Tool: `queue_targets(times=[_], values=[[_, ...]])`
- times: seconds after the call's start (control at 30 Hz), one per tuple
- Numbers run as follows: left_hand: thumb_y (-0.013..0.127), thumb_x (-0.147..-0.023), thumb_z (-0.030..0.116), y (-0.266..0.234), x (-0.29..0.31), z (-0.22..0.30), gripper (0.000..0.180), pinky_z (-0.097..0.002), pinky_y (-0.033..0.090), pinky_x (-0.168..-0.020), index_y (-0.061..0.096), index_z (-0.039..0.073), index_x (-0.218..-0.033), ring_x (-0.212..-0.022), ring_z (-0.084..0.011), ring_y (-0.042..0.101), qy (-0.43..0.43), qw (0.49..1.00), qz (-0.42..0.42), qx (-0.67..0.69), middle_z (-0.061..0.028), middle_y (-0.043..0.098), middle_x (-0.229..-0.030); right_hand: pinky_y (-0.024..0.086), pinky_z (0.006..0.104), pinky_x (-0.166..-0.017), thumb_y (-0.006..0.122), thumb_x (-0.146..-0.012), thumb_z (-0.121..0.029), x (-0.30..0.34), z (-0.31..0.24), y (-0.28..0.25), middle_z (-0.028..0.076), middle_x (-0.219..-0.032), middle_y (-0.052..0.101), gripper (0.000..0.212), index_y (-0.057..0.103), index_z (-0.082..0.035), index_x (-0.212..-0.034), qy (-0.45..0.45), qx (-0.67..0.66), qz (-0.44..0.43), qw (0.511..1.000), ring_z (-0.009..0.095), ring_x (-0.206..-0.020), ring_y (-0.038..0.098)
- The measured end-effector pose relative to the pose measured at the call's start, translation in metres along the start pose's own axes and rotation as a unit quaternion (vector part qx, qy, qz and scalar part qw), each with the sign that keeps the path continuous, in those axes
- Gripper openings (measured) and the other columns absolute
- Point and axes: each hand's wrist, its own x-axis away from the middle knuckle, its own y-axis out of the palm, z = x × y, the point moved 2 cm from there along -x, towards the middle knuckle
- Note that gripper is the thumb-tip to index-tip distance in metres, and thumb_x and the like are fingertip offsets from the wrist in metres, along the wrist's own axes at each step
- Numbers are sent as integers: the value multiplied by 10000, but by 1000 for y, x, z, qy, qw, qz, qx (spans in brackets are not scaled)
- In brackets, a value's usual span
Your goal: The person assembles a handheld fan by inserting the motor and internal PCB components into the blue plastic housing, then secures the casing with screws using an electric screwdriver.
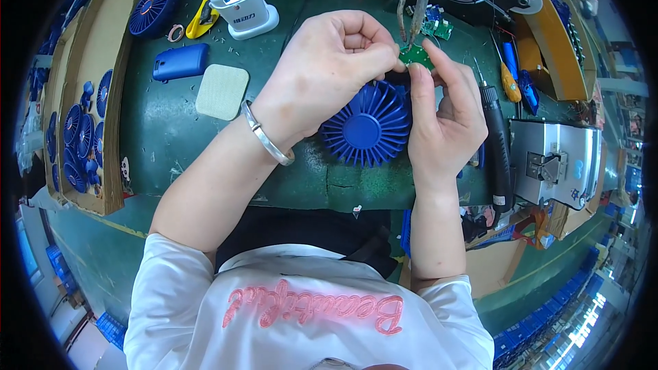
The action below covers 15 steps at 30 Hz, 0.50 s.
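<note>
A small green circuit board (416,56) is pinched between the thumb and forefinger of my right hand (447,113). My left hand (325,62) is closed in a pinch at the board's left edge; what its fingertips hold, if anything, is too small to make out. The metal tips of a soldering fixture (409,31) come down from above, close over the board. Below my hands a blue fan head (362,130) with radial slats lies on the green work mat (322,188), partly covered by my left hand.
To the left are a cardboard tray (113,181) of blue fan parts, a blue case (180,62), a pale square pad (223,92) and a white fan base (245,10). A black electric screwdriver (496,144) and a silver metal box (556,161) stand at right.
</note>
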Motion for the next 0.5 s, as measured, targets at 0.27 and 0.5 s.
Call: queue_targets(times=[0.27, 0.5], values=[[623, -860, 87, -2, 1, -2, 97, -188, 458, -722, 616, 13, -921, -766, -62, 581, 3, 1000, 1, -18, -56, 668, -845, 486, 256, -648, 685, -798, 40, 1, 0, 1, 99, -837, 643, 276, 680, 3, -1071, -18, -3, -3, 1000, 166, -709, 603], [629, -855, 89, 1, 1, -2, 101, -188, 462, -726, 619, 12, -921, -761, -63, 579, 5, 1000, 2, -23, -55, 670, -846, 482, 249, -644, 688, -805, 27, 1, 1, -1, 99, -846, 645, 268, 682, 4, -1072, -21, 9, 6, 1000, 157, -706, 601]])
